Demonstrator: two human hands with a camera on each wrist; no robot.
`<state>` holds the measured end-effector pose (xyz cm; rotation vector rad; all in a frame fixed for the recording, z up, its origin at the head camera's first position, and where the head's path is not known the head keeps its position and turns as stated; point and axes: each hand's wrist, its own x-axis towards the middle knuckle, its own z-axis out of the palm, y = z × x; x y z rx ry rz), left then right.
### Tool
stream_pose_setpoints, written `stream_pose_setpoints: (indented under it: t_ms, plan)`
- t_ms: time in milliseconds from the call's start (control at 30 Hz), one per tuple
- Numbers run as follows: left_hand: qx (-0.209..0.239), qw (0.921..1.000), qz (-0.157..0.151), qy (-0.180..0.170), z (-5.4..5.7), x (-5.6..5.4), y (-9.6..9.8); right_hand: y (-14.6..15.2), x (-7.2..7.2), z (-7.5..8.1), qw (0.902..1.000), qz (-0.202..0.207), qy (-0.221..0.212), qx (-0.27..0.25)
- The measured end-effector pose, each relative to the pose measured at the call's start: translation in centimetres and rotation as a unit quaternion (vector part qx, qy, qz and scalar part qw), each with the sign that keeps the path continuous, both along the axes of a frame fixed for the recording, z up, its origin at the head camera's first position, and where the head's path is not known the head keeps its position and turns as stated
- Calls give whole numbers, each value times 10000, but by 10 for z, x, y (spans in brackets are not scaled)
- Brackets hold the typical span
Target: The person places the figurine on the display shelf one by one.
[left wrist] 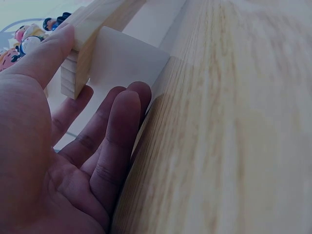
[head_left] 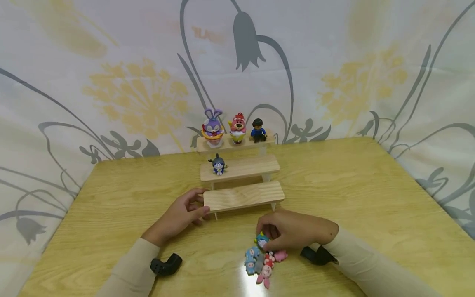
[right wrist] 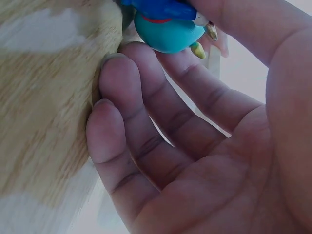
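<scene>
With the left hand [head_left: 179, 214], gripping the left end of the lowest shelf [head_left: 243, 197] between thumb and forefinger. With the right hand [head_left: 295, 227], pinching a turquoise-hatted figurine [head_left: 262, 240] in front of that shelf, toward its right side (lifted or touching the table [head_left: 356, 185], cannot tell). Bunched just beside it on the table: two light-blue figurines [head_left: 250, 266], a grey figurine [head_left: 259, 264], a red-and-pink figurine [head_left: 266, 271] and a pink figurine [head_left: 281, 255]. On the middle shelf [head_left: 252, 166], near its left end, a dark-capped figurine [head_left: 218, 166]. Along the top shelf [head_left: 226, 146], left to right: a purple rabbit figurine [head_left: 213, 128], a pink bear figurine [head_left: 238, 128] and a black-haired figurine [head_left: 258, 131]. Behind, a flower-printed backdrop [head_left: 237, 86].
</scene>
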<state>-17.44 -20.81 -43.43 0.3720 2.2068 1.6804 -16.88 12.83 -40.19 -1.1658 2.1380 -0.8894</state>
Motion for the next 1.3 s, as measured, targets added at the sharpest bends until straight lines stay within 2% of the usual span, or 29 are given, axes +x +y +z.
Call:
stream_pose_setpoints:
  t_ms: [267, 567, 867, 1100, 1300]
  plan:
    - [-29, 10000, -22, 39, 3, 0, 0, 2, 0, 4, 9999, -164, -16, 11]
    - [-42, 10000, -56, -13, 0, 3, 0, 2, 3, 13, 9962, -552, 656, -169]
    - [-16, 10000, -25, 16, -2, 2, -1, -7, 5, 28, 9909, -950, 823, -472]
    - [-29, 10000, -24, 65, -2, 3, 1, -10, 6, 42, 9768, -1200, 1345, -1156]
    - [-14, 9999, -89, 111, 1, 3, 0, -12, 1, 45, 9657, -1492, 1686, -1291]
